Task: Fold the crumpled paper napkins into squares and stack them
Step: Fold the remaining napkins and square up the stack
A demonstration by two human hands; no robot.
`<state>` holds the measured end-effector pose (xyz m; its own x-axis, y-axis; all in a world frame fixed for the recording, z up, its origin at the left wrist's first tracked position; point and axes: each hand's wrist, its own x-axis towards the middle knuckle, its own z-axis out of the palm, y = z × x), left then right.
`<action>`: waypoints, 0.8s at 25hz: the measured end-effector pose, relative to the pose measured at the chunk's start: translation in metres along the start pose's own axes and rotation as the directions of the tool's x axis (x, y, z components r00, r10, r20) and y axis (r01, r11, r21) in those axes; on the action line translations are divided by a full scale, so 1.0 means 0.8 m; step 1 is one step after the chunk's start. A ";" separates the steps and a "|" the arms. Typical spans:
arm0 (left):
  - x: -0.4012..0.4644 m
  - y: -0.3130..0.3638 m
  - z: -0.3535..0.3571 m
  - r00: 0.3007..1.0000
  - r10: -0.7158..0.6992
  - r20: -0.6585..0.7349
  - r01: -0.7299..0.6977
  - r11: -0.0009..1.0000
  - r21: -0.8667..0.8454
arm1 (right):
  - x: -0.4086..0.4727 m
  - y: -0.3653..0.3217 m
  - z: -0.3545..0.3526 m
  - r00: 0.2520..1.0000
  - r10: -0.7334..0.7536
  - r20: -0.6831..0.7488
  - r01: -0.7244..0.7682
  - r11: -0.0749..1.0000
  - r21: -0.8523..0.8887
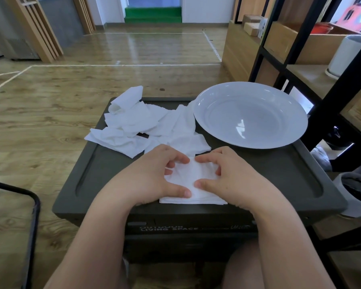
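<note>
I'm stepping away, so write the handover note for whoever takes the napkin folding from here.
Left hand and right hand: fingers curled, both pressing one napkin flat on the near middle of the dark box lid.
Crumpled napkins lie heaped at the lid's far left.
White plate sits far right, holding nothing.
Done: no stack of folded squares visible.
Left: finish this fold, fold the heap, stack them.

A dark tabletop [265, 176] with a raised rim carries a large white plate [250, 115] at its far right, a loose heap of crumpled paper napkins [138, 124] at its far left, and one flattened napkin [193, 184] near its front edge.
</note>
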<state>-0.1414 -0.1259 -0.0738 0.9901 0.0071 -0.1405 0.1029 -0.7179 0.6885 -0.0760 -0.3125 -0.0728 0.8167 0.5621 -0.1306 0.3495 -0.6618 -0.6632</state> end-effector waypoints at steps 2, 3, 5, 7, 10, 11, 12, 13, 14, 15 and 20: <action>0.004 -0.003 -0.006 1.000 -0.025 -0.002 0.025 0.997 -0.077 | -0.001 0.000 0.000 1.000 0.000 -0.001 0.000 1.000 0.012; 0.010 -0.004 -0.007 0.996 -0.046 -0.071 0.036 0.991 -0.132 | -0.001 0.000 -0.002 1.000 -0.003 -0.005 0.003 1.000 0.027; 0.030 -0.004 -0.009 0.933 -0.119 -0.340 0.060 0.982 -0.180 | -0.003 0.001 -0.005 0.999 -0.014 -0.038 0.017 0.997 0.071; 0.050 -0.004 -0.010 0.836 -0.149 -0.529 0.105 0.988 -0.113 | -0.004 0.000 -0.005 0.993 -0.025 -0.111 0.037 0.994 0.106; 0.066 -0.013 -0.005 0.842 -0.149 -0.518 0.194 0.980 0.034 | -0.005 -0.001 -0.006 0.974 -0.028 -0.224 0.076 0.975 0.207; 0.067 -0.014 -0.003 0.839 -0.134 -0.528 0.197 0.978 0.066 | -0.005 -0.001 -0.006 0.968 -0.025 -0.249 0.089 0.965 0.246; 0.066 -0.012 -0.003 0.823 -0.104 -0.559 0.184 0.979 0.088 | -0.005 -0.001 -0.007 0.961 -0.019 -0.276 0.099 0.955 0.279; 0.063 -0.010 -0.003 0.794 -0.055 -0.605 0.148 0.983 0.105 | -0.005 -0.001 -0.008 0.952 -0.010 -0.305 0.107 0.946 0.304; 0.060 -0.006 -0.005 0.758 0.002 -0.652 0.090 0.990 0.109 | -0.004 0.000 -0.008 0.940 0.003 -0.341 0.115 0.939 0.324; 0.055 -0.001 -0.009 0.720 0.055 -0.692 0.019 0.995 0.099 | -0.003 -0.001 -0.010 0.924 0.015 -0.382 0.125 0.932 0.340; 0.013 0.018 -0.031 0.828 0.068 -0.556 -0.243 0.938 -0.247 | -0.002 -0.008 -0.014 0.856 -0.070 -0.513 0.264 0.911 0.316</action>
<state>-0.1273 -0.1189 -0.0480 0.8803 0.3445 0.3263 -0.1202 -0.5034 0.8556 -0.0745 -0.3150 -0.0599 0.9099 0.2727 0.3127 0.3890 -0.2984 -0.8716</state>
